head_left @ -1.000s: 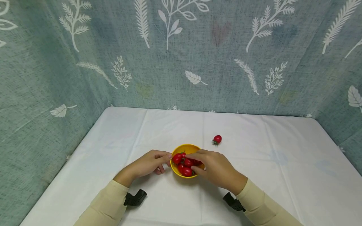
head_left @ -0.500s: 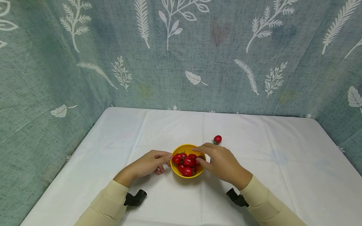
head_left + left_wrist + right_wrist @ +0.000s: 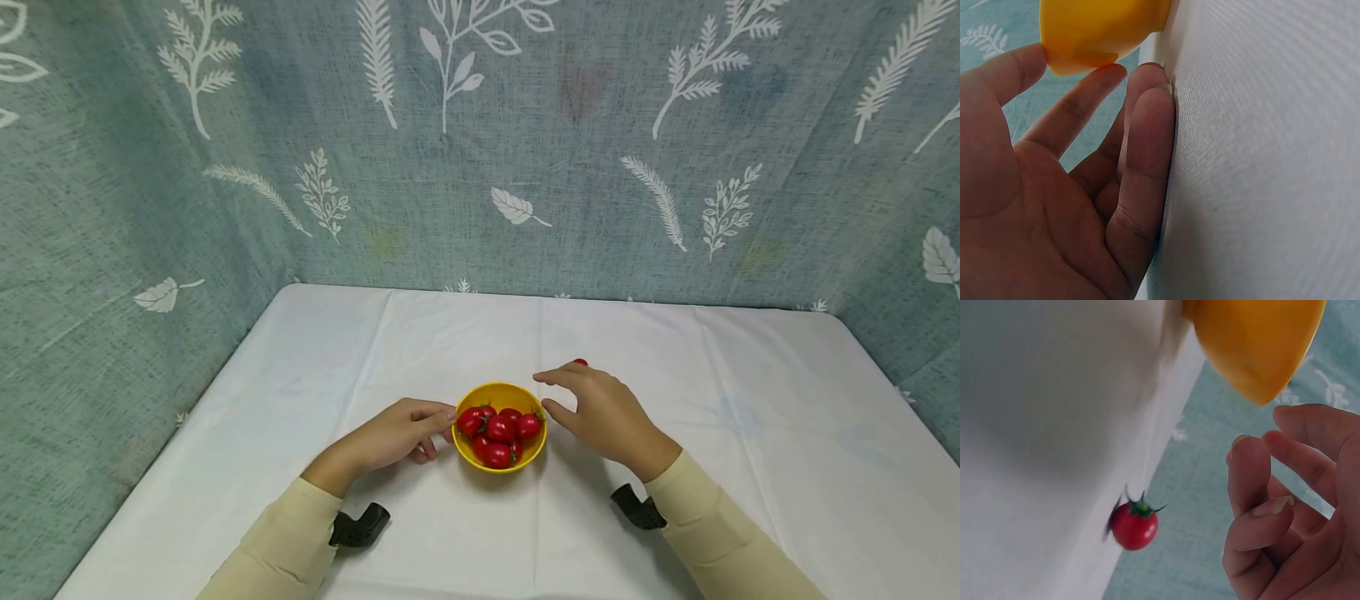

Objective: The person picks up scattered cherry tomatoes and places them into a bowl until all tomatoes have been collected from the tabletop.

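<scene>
A yellow bowl [image 3: 537, 457] stands on the white cloth with several red cherry tomatoes [image 3: 500, 429] inside. My left hand [image 3: 386, 435] holds the bowl's left side lightly, thumb at the rim and index fingertip against the outer wall. In the left wrist view the other fingers [image 3: 1150, 131] bend beside the cloth. My right hand [image 3: 603, 412] hovers right of the bowl, holding nothing, its thumb and index finger apart. Behind it, one loose cherry tomato [image 3: 581, 362] is mostly hidden in the head view. The right wrist view shows this tomato [image 3: 1135, 525] whole, with its green stem.
White cloth [image 3: 420, 350] covers the table. A grey-green curtain with white leaf prints [image 3: 480, 208] rises behind and at the sides. Black curved pieces [image 3: 360, 527] sit at both wrists, by the cream sleeves.
My right hand has let go of a tomato in the bowl and moved right, now in front of the loose tomato. The left hand and bowl stay put.
</scene>
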Action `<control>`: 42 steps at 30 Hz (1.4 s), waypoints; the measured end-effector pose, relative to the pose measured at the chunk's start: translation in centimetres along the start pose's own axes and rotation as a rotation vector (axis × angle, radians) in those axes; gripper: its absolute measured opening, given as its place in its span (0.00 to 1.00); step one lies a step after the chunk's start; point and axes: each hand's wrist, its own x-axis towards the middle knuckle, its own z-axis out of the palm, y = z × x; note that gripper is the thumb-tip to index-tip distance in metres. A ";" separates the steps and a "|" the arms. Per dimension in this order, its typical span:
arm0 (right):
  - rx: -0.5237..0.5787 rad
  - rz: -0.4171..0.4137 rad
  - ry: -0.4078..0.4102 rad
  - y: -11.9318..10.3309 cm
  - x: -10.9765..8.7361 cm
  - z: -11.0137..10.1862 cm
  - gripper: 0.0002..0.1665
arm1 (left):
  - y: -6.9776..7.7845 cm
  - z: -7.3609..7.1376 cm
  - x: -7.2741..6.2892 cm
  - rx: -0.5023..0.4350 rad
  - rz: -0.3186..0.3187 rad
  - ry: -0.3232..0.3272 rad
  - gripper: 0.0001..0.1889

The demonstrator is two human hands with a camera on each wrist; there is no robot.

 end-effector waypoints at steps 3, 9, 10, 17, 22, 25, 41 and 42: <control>-0.001 0.025 -0.007 0.6 0.2 0.0 0.22 | 0.1 0.0 0.0 0.003 -0.001 0.001 0.24; 0.015 0.057 -0.028 1.7 0.6 0.0 0.25 | 0.1 0.0 -0.1 0.007 0.007 -0.001 0.24; 0.016 0.060 -0.029 1.8 0.6 0.0 0.25 | 0.1 0.0 -0.1 0.007 0.008 -0.001 0.24; 0.017 0.078 -0.034 2.9 0.8 0.0 0.26 | 0.1 0.0 -0.1 0.010 0.006 0.002 0.23; 0.000 0.075 -0.038 3.6 0.8 0.0 0.26 | 0.3 0.0 -0.1 0.013 0.003 0.001 0.24; -0.007 0.085 -0.045 3.8 0.9 0.0 0.27 | 0.3 0.0 -0.1 0.014 0.002 0.000 0.24; -0.047 0.108 -0.057 5.1 0.8 0.2 0.28 | 0.2 0.0 -0.1 -0.006 0.009 -0.006 0.24; -0.049 0.111 -0.056 5.1 0.8 0.1 0.28 | 0.2 0.0 -0.1 -0.007 0.009 -0.006 0.24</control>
